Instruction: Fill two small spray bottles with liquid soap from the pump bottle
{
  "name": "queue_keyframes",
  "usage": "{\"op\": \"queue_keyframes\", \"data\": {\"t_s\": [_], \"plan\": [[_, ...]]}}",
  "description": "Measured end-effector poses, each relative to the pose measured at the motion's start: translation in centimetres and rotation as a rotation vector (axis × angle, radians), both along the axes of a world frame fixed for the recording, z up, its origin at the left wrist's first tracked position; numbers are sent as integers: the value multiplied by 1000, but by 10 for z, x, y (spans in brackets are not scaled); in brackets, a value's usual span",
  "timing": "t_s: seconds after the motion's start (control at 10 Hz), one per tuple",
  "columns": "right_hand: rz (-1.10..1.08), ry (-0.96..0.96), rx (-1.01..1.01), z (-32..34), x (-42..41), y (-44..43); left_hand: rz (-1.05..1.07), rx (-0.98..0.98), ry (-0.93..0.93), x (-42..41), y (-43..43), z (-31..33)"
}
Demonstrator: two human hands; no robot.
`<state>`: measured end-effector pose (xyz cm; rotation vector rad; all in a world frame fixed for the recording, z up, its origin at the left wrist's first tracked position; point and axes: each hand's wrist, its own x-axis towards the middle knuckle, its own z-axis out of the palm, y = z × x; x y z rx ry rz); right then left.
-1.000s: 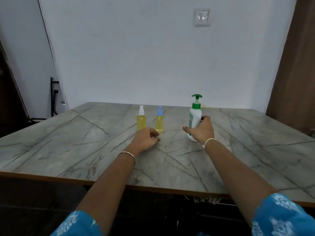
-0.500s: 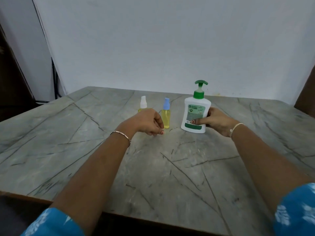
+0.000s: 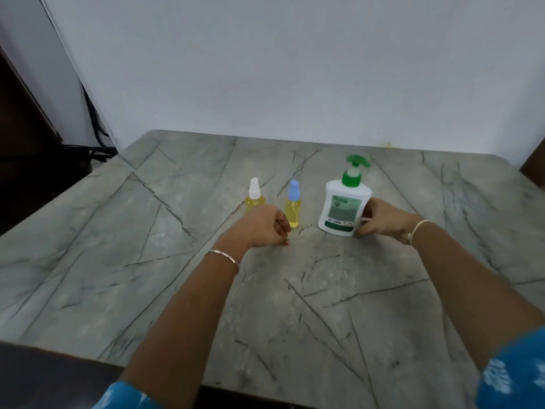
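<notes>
Since a second ago, the pump bottle (image 3: 343, 208) has turned from edge-on to label facing me. In the last half second my right fingers have slid off the front of the label to the bottle's right edge. My left hand has stayed in front of the spray bottles.

Head view:
- Pump bottle: white body, green pump head (image 3: 355, 169), upright on the table (image 3: 147, 261), right of centre.
- Right hand (image 3: 383, 222): grips the pump bottle's lower right side, with fingers wrapped round the edge and fingertips on its face near the label. Pale band (image 3: 420, 227) on that wrist.
- White-capped spray bottle (image 3: 254, 196): upright, left of the pump bottle, with yellow liquid in its clear body. My left hand hides its lower part.
- Blue-capped spray bottle (image 3: 292, 206): upright between the white-capped one and the pump bottle, apart from both, with yellow liquid inside.
- Left hand (image 3: 259, 228): fingers curled in toward the palm, holding nothing. It sits just in front of the white-capped bottle and just left of the blue-capped one. Contact with either bottle or with the table: cannot tell. Thin bracelet (image 3: 224, 256) on that wrist.
- Blue patterned sleeves: left (image 3: 124, 397) and right (image 3: 516, 379), at the bottom corners.
- Background: plain pale wall (image 3: 295, 69) behind the table, dark cables (image 3: 97, 143) at far left.
</notes>
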<state>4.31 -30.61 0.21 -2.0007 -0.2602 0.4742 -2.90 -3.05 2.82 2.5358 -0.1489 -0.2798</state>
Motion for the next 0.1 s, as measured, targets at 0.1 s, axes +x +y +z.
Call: {"op": "queue_keyframes", "data": {"t_s": [0.1], "plan": [[-69, -72, -243, 8, -16, 1, 39, -38, -95, -14, -8, 7]]}}
